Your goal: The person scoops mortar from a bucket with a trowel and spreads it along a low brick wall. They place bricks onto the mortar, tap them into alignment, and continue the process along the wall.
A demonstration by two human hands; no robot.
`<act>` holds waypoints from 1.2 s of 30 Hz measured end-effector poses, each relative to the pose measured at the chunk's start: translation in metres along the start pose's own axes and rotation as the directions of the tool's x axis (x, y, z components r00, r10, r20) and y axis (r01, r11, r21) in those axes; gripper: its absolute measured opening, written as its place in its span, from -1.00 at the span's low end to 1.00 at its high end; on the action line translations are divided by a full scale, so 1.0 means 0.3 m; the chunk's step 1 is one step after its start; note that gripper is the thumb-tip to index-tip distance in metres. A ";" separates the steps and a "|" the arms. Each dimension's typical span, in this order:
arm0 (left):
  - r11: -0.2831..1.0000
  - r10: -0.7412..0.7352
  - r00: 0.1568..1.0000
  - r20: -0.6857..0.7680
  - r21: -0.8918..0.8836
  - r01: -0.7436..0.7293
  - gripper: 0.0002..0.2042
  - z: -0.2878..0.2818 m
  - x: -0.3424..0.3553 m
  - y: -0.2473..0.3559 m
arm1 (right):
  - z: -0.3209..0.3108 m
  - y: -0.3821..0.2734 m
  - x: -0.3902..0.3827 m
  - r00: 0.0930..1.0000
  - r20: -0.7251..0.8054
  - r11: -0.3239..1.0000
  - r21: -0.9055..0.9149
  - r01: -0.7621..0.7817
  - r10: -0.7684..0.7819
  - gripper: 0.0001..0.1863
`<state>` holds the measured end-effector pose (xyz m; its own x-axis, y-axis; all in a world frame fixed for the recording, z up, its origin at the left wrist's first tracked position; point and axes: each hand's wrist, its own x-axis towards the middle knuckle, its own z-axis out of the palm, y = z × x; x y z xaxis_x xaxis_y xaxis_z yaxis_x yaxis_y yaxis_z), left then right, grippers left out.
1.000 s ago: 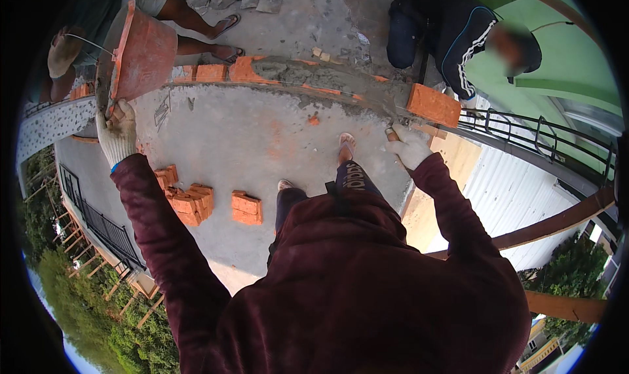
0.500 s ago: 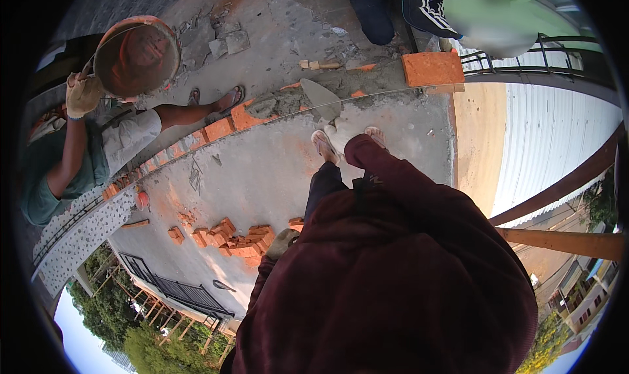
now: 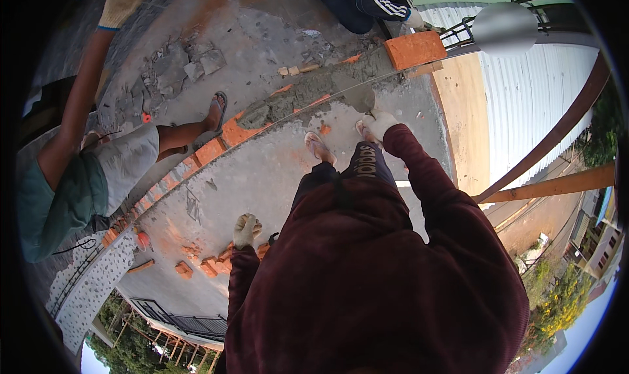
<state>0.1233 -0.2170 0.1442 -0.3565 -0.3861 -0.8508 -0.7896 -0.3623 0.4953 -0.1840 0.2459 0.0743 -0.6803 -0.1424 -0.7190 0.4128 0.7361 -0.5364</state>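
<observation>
In my gloved right hand (image 3: 383,121) I grip a trowel (image 3: 359,97), its blade just below the wet mortar (image 3: 265,107) on a low row of bricks (image 3: 211,152). A loose-looking brick block (image 3: 416,48) sits at the row's right end, and a taut string runs along the row. My gloved left hand (image 3: 247,228) is low at my left side with curled fingers; whatever is in it, if anything, is hidden. Below it lie piles of bricks (image 3: 216,264) on the concrete floor.
One co-worker (image 3: 72,177) stands at the left with a gloved arm raised; another (image 3: 363,4) crouches beyond the brick row. Broken rubble (image 3: 171,69) lies behind the row. Rebar (image 3: 458,32), corrugated sheeting (image 3: 531,105) and a wooden beam (image 3: 557,185) border the right side.
My left hand has let go of the bucket and dropped to my side. The left co-worker lifted the bucket upward, mostly out of view. My right hand with the trowel moved rightward.
</observation>
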 end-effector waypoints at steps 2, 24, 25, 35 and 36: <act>1.000 -0.003 0.998 0.068 -0.008 0.004 -0.90 -0.016 0.007 -0.042 | -0.009 0.035 0.014 0.999 0.010 0.998 0.063 -0.032 0.032 -0.50; 0.989 -0.010 0.964 0.266 0.146 -0.030 -0.89 0.067 0.141 -0.014 | -0.189 0.073 0.045 0.969 0.172 0.819 0.521 -0.241 0.176 -0.61; 0.989 0.021 0.969 0.246 0.137 -0.056 -0.89 0.083 0.144 -0.014 | -0.209 0.057 -0.033 0.951 0.228 0.734 0.606 -0.307 0.209 -0.62; 0.991 -0.126 0.972 0.199 0.077 0.113 -0.89 0.073 0.253 -0.172 | -0.241 -0.379 -0.400 0.941 -0.184 0.763 -0.638 0.106 -0.285 -0.40; 0.981 -0.171 0.951 0.258 0.135 0.140 -0.89 0.046 0.280 -0.186 | -0.189 -0.480 -0.300 0.953 -0.123 0.691 -0.715 0.109 -0.278 -0.36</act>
<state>0.1306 -0.2176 0.0426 -0.3329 -0.0859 -0.9390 -0.8917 -0.2952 0.3432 -0.2164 0.1904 0.2414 -0.8374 -0.2584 -0.4817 -0.2219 0.9660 -0.1325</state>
